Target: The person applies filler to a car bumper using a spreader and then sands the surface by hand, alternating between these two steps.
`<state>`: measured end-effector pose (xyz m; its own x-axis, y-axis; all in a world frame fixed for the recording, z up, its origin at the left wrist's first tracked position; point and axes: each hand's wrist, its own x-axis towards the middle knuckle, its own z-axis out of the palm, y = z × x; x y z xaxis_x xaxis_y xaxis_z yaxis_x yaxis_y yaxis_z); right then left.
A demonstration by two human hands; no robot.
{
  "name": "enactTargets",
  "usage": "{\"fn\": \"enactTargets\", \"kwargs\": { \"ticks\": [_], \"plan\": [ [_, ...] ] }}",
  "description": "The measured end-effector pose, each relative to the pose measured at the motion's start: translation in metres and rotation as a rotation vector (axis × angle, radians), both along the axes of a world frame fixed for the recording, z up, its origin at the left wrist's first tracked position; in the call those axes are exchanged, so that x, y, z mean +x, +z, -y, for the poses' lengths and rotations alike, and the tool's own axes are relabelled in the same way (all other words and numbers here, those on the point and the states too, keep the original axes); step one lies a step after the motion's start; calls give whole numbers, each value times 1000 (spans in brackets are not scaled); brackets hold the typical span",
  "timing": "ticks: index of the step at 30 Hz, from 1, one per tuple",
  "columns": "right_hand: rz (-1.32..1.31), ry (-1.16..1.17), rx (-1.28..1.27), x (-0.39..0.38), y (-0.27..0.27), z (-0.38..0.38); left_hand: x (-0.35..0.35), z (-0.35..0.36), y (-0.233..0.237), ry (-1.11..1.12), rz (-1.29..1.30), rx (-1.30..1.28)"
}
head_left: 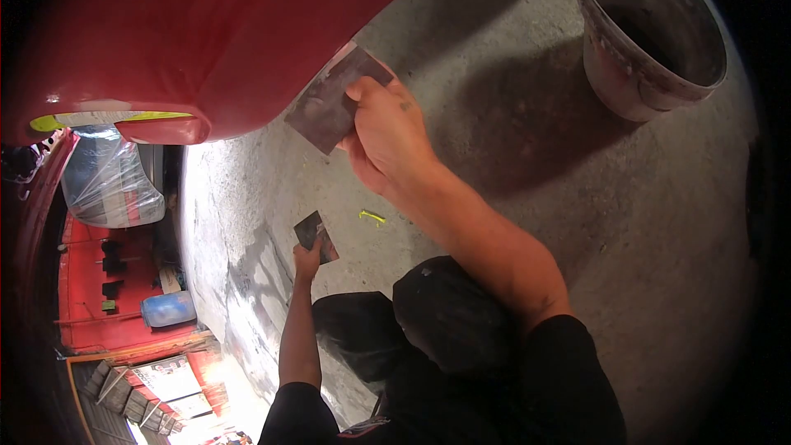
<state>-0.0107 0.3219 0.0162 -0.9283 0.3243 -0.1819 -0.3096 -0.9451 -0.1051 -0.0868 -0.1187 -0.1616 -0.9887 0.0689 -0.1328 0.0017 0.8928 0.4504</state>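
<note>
In the head view, the right hand [387,136] is raised in front of the person, its fingers [367,91] clamped over the top edge of a wide scraper [329,107], a flat, dark, smeared blade. The blade's upper corner lies against the lower curve of the red car panel [206,33] that fills the upper left. Lower down and nearer the body, the left hand [306,262] has its fingers closed on a small scraper [315,235], held upright above the concrete floor [511,165] and well apart from the panel. A small yellow scrap [372,216] lies on the floor between the two hands. A grimy bucket [626,74] stands on the floor at the upper right. At the left edge are a clear plastic sheet [107,181] and a blue container [169,309].
</note>
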Motion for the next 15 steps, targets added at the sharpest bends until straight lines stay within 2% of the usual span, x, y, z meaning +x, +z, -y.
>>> {"fn": "enactTargets", "kwargs": {
  "ticks": [8, 11, 15],
  "plan": [
    [15, 55, 104, 2, 16, -6, -2, 6, -3, -5, -10, 25],
    [24, -102, 87, -1, 4, 2, 0, 2, 0, -21, -8, 40],
    [148, -23, 10, 6, 2, -2, -8, 14, -11, -31, 5, 77]
  ]
}}
